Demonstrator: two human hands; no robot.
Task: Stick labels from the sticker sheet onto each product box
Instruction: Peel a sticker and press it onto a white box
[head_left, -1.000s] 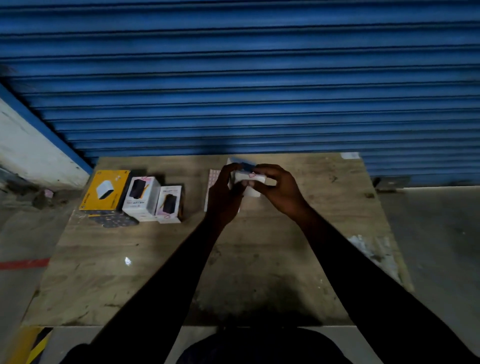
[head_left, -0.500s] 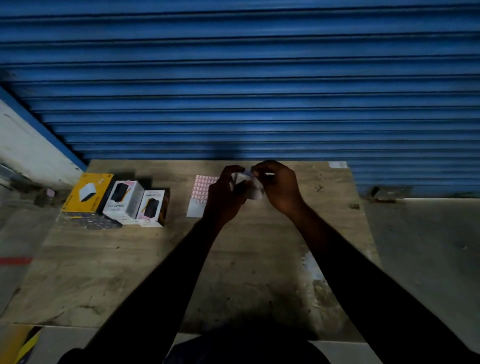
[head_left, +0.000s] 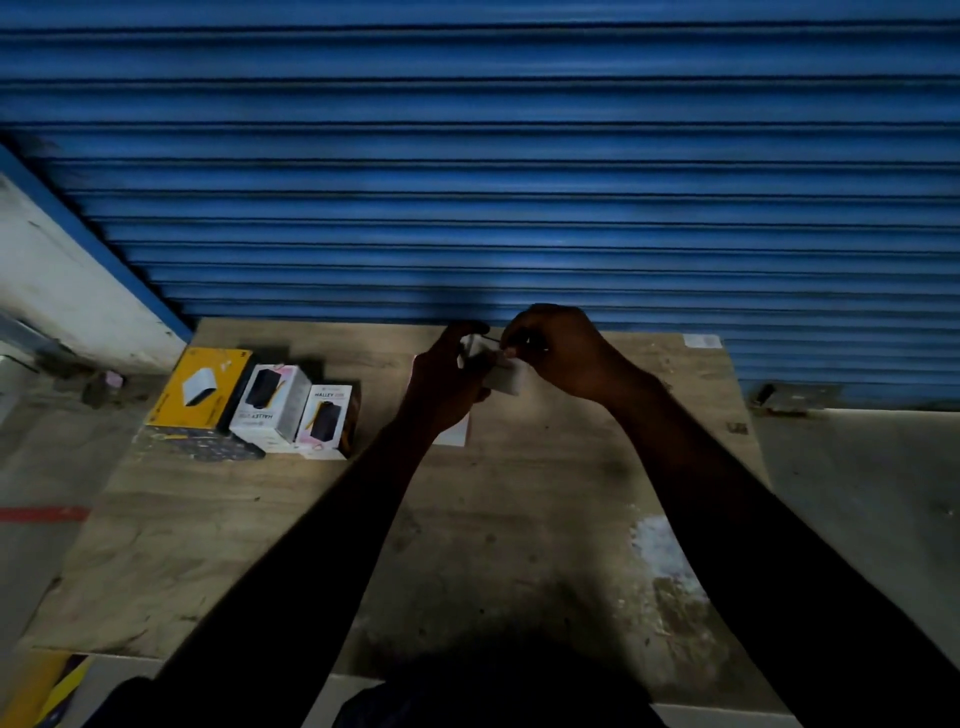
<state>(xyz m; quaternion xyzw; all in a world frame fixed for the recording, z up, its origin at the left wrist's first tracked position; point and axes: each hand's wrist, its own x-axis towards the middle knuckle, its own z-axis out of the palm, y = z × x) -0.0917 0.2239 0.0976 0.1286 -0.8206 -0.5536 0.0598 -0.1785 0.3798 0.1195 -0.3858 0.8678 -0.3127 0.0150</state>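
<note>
Three product boxes (head_left: 270, 408) in a row; one white box (head_left: 506, 382) held; two hands (head_left: 447, 387).

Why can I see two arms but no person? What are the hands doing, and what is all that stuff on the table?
The camera sits on the person's head and looks down, so you see only their arms. The left hand and right hand hold a small white box together above the wooden table. On the table's left side stand a yellow box and two white boxes with dark pictures. A white sheet corner peeks out under the left hand; probably the stickers. Behind is a blue roll-up shutter.
</note>
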